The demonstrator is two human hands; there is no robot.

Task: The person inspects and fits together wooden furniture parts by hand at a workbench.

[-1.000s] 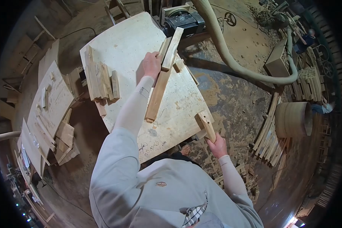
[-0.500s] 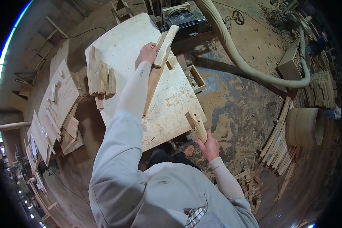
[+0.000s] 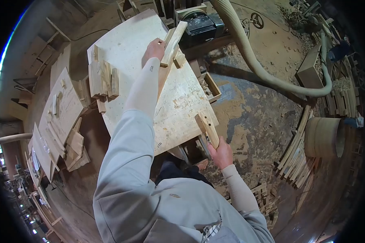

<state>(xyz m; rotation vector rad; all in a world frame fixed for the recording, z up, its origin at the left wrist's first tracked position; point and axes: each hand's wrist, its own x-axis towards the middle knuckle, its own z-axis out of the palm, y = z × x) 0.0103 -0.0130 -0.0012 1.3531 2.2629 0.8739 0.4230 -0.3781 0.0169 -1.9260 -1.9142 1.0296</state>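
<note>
My left hand (image 3: 155,49) is closed on a pale wooden piece (image 3: 174,43) near the far right side of a large pale board (image 3: 182,113). The wooden piece lies slanted over other strips, with a short block (image 3: 179,60) beside it; my forearm hides part of the strip below. At the board's near right corner, my right hand (image 3: 222,155) grips the lower end of a shaped wooden piece (image 3: 209,128) with dark holes in its face. Its upper end overlaps the board's edge in this view. Several wooden blocks (image 3: 104,80) are grouped at the board's left side.
A black motor (image 3: 200,29) stands beyond the board, with a ribbed hose (image 3: 257,69) curving right. An open wooden box (image 3: 210,87) holds offcuts beside the board. Stacked strips (image 3: 297,152) and a round wooden drum (image 3: 322,137) are at right; another board (image 3: 65,107) with pieces lies left.
The view has shifted slightly. My left forearm now covers more of the long strip beneath it. Both hands keep their hold, and the right-hand piece stays near the board's corner.
</note>
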